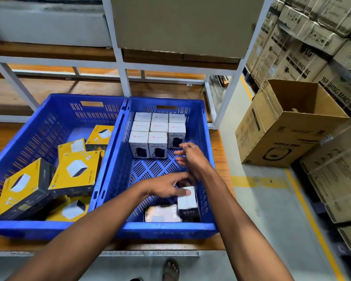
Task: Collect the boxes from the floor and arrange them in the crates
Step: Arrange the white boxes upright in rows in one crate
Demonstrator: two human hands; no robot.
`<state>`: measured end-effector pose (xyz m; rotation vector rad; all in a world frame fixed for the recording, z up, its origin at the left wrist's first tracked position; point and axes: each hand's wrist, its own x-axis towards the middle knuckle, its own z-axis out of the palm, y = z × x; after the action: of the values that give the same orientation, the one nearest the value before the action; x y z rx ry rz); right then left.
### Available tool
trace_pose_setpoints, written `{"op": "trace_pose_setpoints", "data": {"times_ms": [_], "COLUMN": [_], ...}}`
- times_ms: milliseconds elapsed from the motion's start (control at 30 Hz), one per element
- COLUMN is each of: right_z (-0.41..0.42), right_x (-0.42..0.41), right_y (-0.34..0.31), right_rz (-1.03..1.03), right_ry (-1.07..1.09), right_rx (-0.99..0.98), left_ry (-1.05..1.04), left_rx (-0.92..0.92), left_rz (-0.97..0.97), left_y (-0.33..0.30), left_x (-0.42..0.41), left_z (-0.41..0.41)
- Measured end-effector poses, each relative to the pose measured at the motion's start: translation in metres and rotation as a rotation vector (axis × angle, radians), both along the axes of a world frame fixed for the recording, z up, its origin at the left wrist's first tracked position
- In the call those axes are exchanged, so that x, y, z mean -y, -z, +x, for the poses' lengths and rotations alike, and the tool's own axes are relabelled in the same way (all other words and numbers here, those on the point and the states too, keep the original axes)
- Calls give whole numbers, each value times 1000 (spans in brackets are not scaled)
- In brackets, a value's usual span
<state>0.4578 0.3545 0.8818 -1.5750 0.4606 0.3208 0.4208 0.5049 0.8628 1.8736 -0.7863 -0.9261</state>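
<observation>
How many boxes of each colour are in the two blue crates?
Yellow boxes in the left crate: 6 visible
White boxes standing in rows in the right crate: 9
Loose boxes at the near end of the right crate: 2
Total: 17

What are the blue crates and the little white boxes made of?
The blue crates look like hard moulded plastic, a bit shiny: their walls and floor are pierced with neat rows of slots, and handle holes are cut in. The little white boxes seem to be thin printed cardboard with a smooth finish: sharp folded edges and printed labels show. The big brown carton beside the shelf is plain matte cardboard with open flaps.
</observation>
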Motion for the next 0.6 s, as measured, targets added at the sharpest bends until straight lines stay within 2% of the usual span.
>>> {"op": "trace_pose_setpoints", "data": {"times_ms": [167, 433, 500, 600], "right_z": [-3, -5, -6, -6], "right_x": [1, 1, 1, 1], "right_y": [-4, -10, -12, -13], "right_rz": [-7, -38, -50, -92], "right_ry": [-9, 7, 32, 53], "right_rx": [1, 18, 33, 54], "left_ry": [-18, -191, -175, -211], "left_rx": [69, -237, -197, -21], "left_rz": [78, 8, 28, 65], "left_y": [-4, -12, -14, -10], "left_x": [-7, -9, -11, -16], "left_z": [8, 8, 8, 14]}}
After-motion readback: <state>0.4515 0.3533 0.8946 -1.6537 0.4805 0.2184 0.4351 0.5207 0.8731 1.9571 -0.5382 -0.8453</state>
